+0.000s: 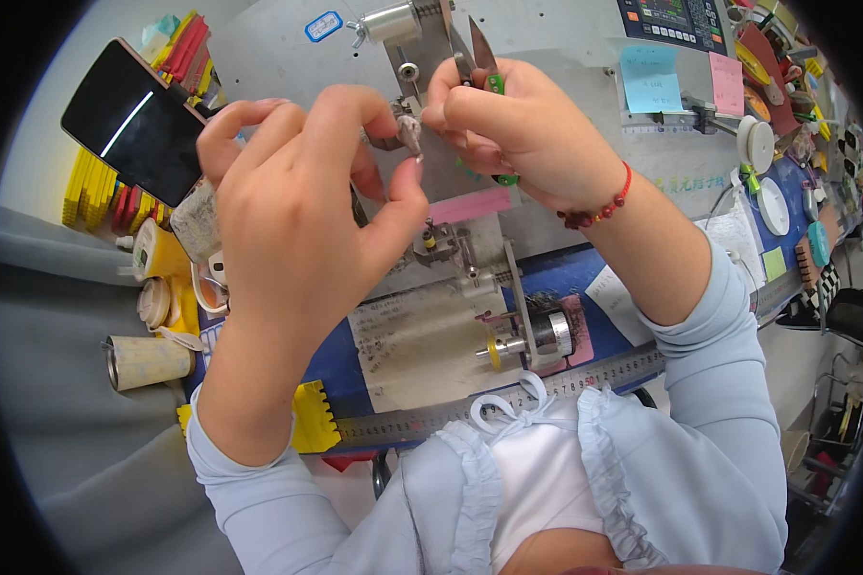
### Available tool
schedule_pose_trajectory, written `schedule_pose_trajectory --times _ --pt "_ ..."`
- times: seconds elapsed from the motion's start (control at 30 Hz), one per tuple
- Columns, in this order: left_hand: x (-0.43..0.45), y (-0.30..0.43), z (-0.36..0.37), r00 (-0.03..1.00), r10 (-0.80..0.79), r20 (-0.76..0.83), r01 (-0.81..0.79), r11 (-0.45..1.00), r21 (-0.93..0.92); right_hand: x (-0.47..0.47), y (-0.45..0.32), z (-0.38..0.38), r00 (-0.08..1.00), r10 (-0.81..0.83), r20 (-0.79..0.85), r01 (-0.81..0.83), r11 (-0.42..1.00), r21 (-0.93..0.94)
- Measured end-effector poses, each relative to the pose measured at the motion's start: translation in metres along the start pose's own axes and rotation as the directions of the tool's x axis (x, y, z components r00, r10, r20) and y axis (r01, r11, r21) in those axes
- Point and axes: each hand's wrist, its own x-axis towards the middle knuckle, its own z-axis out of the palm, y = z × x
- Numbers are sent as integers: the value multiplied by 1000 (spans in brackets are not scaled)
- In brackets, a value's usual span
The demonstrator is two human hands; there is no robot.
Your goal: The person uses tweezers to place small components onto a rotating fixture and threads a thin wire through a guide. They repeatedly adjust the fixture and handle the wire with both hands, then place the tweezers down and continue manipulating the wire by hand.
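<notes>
My left hand (302,187) is raised over a metal winding-type machine (467,248), its thumb and forefinger around a small greyish-white wad (409,134). Close to its right, my right hand (507,118) has thumb and forefinger pinched together, and holds small scissors (483,50) with green handles, blades pointing away from me. Whether a fine thread runs between the hands is too small to tell. Beyond the fingers, a metal cylinder with a spring (392,23) belongs to the machine. A pink strip (471,206) lies on the metal plate below the hands.
A phone (133,122) stands at the left, above yellow and red cards (90,190). A tumbler (149,361) lies at the left edge. A steel ruler (431,424) runs along the near edge. A control panel (672,21) and white spools (755,142) are at the right.
</notes>
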Motion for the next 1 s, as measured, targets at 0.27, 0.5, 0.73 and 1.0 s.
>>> schedule_pose_trajectory --times 0.27,0.5,0.73,1.0 --pt "5 6 0 996 -79 43 80 996 -25 1 -1 -2 1000 12 3 -12 997 82" --pt "10 4 7 1000 -23 4 23 999 -43 2 1 -2 1000 5 4 -5 996 87" --pt "20 3 16 993 58 -107 -59 998 -6 -2 -1 2 999 21 -28 -21 1000 -11" --pt "16 -4 1 997 73 26 -76 986 148 -11 -8 -3 988 -128 -92 96 952 -291"
